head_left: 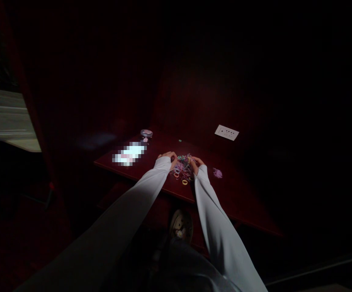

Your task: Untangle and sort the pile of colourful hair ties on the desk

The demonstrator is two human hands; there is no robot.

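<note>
Hands touch a tangled pile (182,167) of colourful bands.

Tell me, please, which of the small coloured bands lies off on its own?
The small green one, beyond the mixed pile. The others sit in or close around that pile, or in the purple bunch to its right.

Very dim overall, nearly black across the top and right. Brightest at the phone screen (129,153), left of center, glaring white-blue and broken into coarse pixel blocks. Faintly bluish glow on the dark panel just left of it. Softly lit on the pale sleeves (212,202), fading into shadow toward the lower left. Smeared and stretched near the left edge. Too dark below for clear outlines; small colorful bands (182,167) slightly soft.
</note>
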